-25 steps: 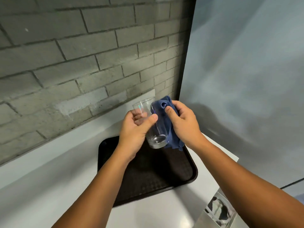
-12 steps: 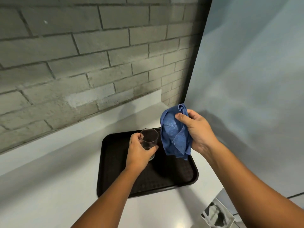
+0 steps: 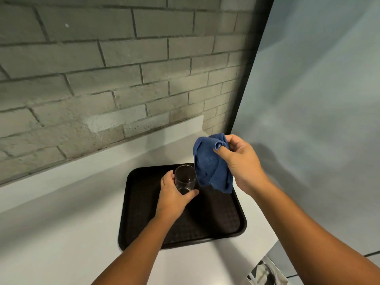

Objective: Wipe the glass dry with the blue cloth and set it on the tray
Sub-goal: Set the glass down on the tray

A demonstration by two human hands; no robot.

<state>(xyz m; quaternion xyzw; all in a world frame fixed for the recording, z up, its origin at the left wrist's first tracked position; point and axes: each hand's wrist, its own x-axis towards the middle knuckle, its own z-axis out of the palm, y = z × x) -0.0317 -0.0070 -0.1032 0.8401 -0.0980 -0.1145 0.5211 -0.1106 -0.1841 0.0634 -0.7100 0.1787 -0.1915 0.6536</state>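
A clear drinking glass (image 3: 185,178) stands upright at the far middle of the black tray (image 3: 222,223). My left hand (image 3: 172,197) is wrapped around its lower part, thumb in front and fingers behind. Whether its base touches the tray I cannot tell. My right hand (image 3: 240,163) is raised just right of the glass and pinches the bunched blue cloth (image 3: 209,165), which hangs down clear of the glass.
The tray lies on a white counter (image 3: 61,233) against a grey brick wall (image 3: 102,79). A pale blue-grey panel (image 3: 318,99) rises along the right side. The counter's right edge drops off near a black-and-white object (image 3: 265,272).
The glass was held up against the cloth a second ago. My left hand has lowered it to the tray, and my right hand has pulled the cloth away to the right.
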